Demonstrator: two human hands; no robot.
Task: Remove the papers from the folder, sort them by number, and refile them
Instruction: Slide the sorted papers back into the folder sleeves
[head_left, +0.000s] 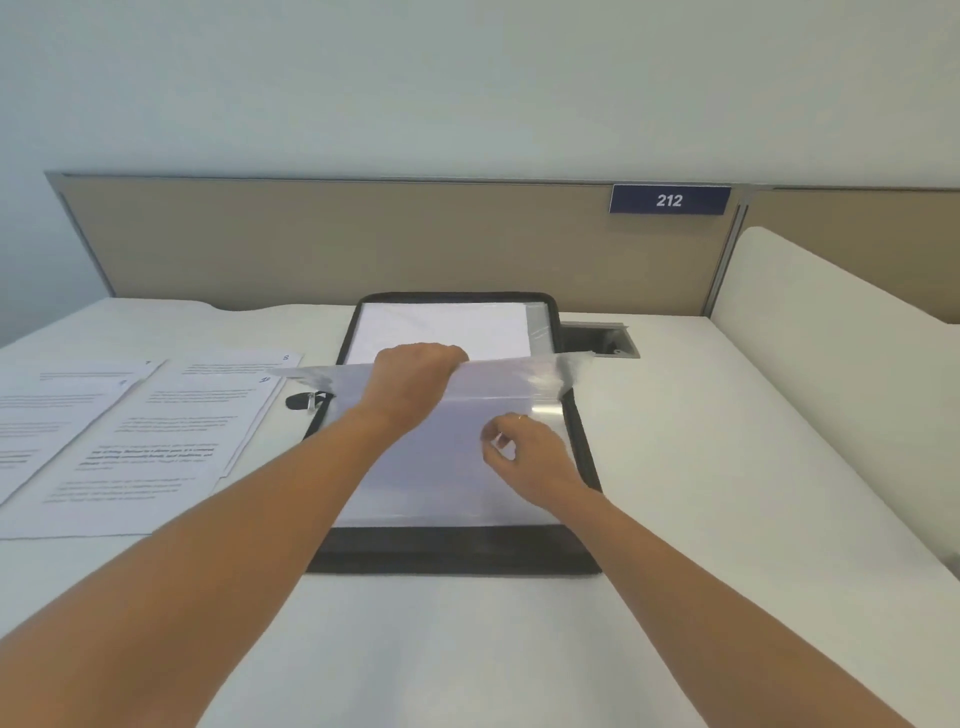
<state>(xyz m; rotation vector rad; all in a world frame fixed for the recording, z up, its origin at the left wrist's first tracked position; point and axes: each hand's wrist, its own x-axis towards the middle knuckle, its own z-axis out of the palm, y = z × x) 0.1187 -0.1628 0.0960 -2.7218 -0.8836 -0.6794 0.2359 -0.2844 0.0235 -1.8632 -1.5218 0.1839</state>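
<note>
A black zip folder (457, 553) lies open on the white desk, with clear plastic sleeves inside. My left hand (415, 376) grips the top edge of a raised clear sleeve (498, 382) and holds it up above the folder. My right hand (524, 454) pinches a white sheet (415, 483) lying in the near half of the folder. Another white sheet (441, 327) shows in the far half. Several printed, numbered papers (145, 436) lie spread on the desk to the left of the folder.
A tan partition (363, 239) with a blue "212" plate (669, 200) closes the desk's far side. A cable port (600, 340) sits just right of the folder. A white side panel (831, 322) stands at the right.
</note>
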